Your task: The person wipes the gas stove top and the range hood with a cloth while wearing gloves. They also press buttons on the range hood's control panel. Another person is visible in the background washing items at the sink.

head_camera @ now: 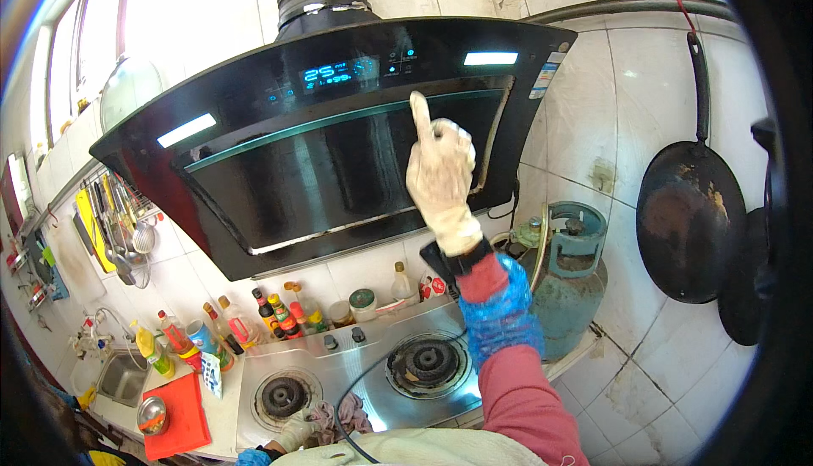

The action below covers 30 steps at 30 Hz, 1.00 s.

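My right hand [441, 171] wears a pale glove and holds nothing. Its index finger points up just below the touch controls [401, 63] of a black range hood [330, 174], with the other fingers curled; whether it touches the glass I cannot tell. Beside those controls glows a blue display [336, 75], and both hood lamps are lit. Low in view, my gloved left hand [297, 431] is closed around a crumpled pinkish cloth [343, 416] on the steel gas stove [349, 371]. The left burner [282, 396] is near that hand; the right burner [424, 363] looks dirty.
Several sauce bottles [279, 313] line the wall behind the stove. A gas cylinder [568, 301] stands at right, near a hanging pan [691, 221]. Left are a red cutting board [181, 418], a metal bowl [153, 415], a sink [124, 374] and another person's yellow-gloved hand [87, 397].
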{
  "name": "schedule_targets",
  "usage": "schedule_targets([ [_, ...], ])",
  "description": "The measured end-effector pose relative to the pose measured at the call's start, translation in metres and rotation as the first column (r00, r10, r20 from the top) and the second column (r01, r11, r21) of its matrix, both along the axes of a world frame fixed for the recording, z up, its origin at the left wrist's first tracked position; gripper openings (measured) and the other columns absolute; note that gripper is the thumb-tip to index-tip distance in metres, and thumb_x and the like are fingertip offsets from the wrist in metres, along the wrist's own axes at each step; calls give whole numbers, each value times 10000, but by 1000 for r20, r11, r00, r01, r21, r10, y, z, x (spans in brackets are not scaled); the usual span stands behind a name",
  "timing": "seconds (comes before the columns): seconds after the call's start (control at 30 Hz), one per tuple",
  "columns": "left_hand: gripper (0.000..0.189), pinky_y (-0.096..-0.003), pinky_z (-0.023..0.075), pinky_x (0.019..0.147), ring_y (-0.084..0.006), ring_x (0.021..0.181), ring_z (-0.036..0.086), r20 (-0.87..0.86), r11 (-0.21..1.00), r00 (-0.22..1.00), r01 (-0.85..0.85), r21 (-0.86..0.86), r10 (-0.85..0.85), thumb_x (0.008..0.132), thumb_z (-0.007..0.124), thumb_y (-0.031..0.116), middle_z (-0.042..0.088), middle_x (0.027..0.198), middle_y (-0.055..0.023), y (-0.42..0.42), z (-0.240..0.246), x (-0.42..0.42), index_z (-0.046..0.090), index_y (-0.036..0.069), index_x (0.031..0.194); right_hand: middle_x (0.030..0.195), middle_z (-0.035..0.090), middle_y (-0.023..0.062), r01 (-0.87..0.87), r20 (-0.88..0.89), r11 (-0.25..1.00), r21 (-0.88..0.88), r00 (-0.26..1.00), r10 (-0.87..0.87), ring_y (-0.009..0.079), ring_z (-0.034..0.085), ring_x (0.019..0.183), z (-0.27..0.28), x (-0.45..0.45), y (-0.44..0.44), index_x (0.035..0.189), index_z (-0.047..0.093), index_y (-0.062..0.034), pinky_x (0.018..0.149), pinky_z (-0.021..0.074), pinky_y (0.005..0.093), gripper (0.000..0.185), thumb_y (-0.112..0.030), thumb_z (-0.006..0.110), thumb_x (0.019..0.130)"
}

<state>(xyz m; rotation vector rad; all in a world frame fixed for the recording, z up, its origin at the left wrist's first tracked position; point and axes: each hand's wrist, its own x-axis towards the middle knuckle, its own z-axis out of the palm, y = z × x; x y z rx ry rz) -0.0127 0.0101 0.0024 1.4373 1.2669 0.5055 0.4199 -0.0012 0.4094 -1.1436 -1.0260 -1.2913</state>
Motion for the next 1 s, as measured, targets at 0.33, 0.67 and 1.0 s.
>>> schedule_targets([
  [0.33, 262, -318, 513, 690, -168, 761, 633, -144, 998, 988, 63, 31, -58, 785, 716, 74, 689, 866, -60, -3, 7, 1, 674, 11, 1036, 946, 581, 124, 157, -115, 986, -54, 980, -163, 301, 566, 906, 59, 13, 23, 1481, 453, -202, 833, 453, 464, 725, -70, 631, 790],
  [0.67, 311, -333, 520, 715, -181, 796, 644, -70, 995, 992, 102, 20, -101, 778, 717, 89, 702, 914, -81, 19, -38, -12, 674, 12, 1076, 943, 594, 148, 141, -127, 987, -79, 980, -150, 328, 594, 908, 70, 11, 25, 1461, 468, -220, 789, 486, 468, 693, -71, 617, 801],
  [1.0, 319, -333, 520, 717, -182, 798, 644, -59, 997, 995, 75, -26, -77, 777, 717, 90, 702, 921, -82, 17, -29, -7, 674, 11, 1083, 898, 599, 168, 7, -91, 994, 110, 996, 3, 318, 585, 818, 62, 15, 28, 1492, 441, -173, 787, 486, 448, 745, -5, 611, 786],
])
